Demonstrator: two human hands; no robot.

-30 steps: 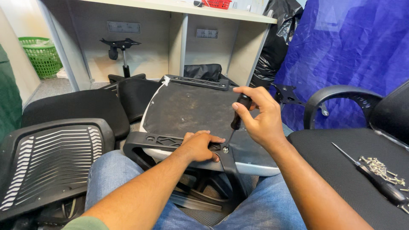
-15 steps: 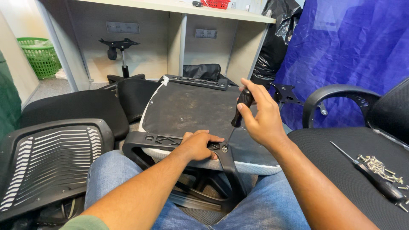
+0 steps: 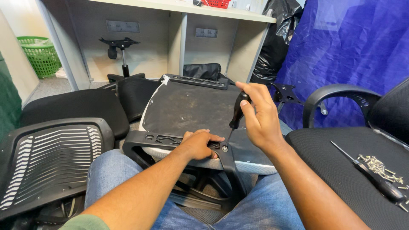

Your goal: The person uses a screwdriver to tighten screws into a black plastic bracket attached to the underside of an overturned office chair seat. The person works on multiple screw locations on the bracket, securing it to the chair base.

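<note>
An upturned office chair seat (image 3: 191, 106) rests across my knees, dusty black underside up. A black plastic armrest bracket (image 3: 162, 140) lies along its near edge. My left hand (image 3: 198, 145) presses flat on that bracket. My right hand (image 3: 257, 115) grips a black-handled screwdriver (image 3: 236, 115), held nearly upright. The screwdriver's tip sits in a silver screw (image 3: 224, 148) in the bracket, just right of my left fingers.
A ribbed chair backrest (image 3: 47, 157) lies at the left with a black cushion (image 3: 72, 106) behind it. At the right, a chair seat (image 3: 341, 166) carries a second screwdriver (image 3: 370, 174) and several loose screws (image 3: 379, 166). A desk, green basket and blue tarp stand behind.
My right hand has shifted slightly on the screwdriver handle, fingers re-gripping while the tip stays on the screw. My left hand remains on the bracket.
</note>
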